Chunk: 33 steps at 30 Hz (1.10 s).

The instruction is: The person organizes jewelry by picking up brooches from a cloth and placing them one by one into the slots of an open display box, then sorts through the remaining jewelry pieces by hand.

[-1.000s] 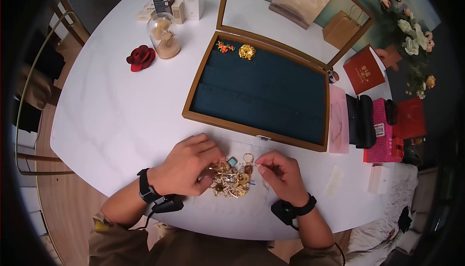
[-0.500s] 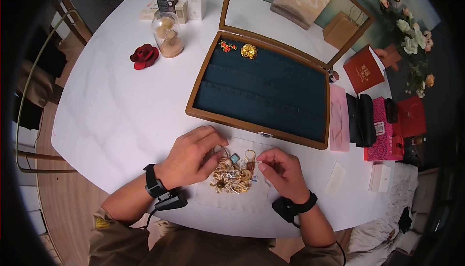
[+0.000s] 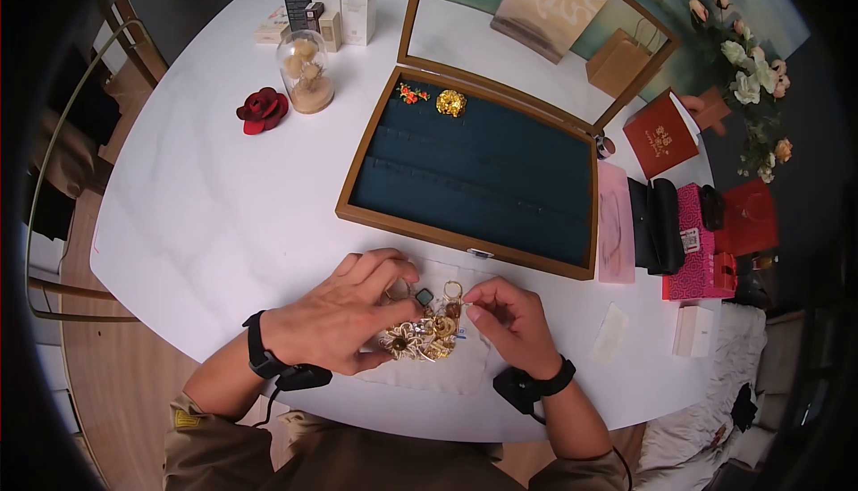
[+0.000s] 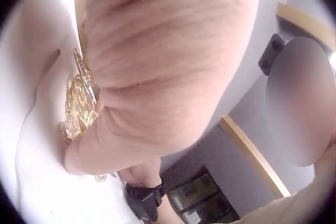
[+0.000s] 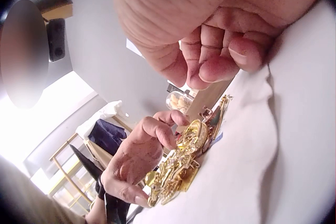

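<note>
Jewellery (image 3: 427, 341): on the cloth (image 3: 438, 378), near the table's (image 3: 214, 196) front edge
Left hand (image 3: 335, 317): now spread wider, over its left side
Right hand (image 3: 518, 326): loosely curled, nothing seen pinched
Meaning: apparently picking through

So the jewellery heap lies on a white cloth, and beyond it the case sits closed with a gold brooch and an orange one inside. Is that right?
Not quite: the case is open, not closed. The head view shows its lid raised. The jewellery heap does lie on a white cloth, with a gold brooch and an orange one inside the case.
</note>
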### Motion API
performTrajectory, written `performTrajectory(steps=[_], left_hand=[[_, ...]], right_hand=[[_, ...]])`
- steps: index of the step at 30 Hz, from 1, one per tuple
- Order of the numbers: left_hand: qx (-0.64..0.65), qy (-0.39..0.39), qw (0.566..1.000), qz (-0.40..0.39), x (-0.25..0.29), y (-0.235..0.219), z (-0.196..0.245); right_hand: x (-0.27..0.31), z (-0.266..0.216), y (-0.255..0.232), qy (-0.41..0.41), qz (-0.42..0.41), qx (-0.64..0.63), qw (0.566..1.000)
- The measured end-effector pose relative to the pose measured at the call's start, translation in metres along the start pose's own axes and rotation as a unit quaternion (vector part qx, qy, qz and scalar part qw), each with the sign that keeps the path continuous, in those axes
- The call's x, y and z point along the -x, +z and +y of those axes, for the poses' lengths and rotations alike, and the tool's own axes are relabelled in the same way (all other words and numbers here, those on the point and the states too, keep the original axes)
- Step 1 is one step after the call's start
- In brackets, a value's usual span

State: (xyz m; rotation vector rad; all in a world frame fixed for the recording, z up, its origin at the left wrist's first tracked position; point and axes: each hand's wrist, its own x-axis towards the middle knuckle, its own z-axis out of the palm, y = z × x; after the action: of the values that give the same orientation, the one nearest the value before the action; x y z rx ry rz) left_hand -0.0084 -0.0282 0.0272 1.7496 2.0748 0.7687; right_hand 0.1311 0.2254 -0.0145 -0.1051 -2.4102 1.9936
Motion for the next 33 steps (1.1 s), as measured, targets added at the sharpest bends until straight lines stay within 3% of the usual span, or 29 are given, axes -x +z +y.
performTrajectory(steps=[8,25,33], left_hand=[[-0.015,0.031,0.999,0.001,-0.002,0.002,-0.001],[0.042,0.016,0.999,0.006,-0.001,0.011,-0.006],[0.082,0.042,0.994,0.052,-0.006,0.013,-0.002]], right_hand=[[0.001,-0.002,0.001,0.000,0.002,0.010,1.000],[0.002,-0.003,0.003,-0.008,0.008,0.010,1.000],[0.010,-0.015,0.007,-0.049,-0.059,0.069,0.995]])
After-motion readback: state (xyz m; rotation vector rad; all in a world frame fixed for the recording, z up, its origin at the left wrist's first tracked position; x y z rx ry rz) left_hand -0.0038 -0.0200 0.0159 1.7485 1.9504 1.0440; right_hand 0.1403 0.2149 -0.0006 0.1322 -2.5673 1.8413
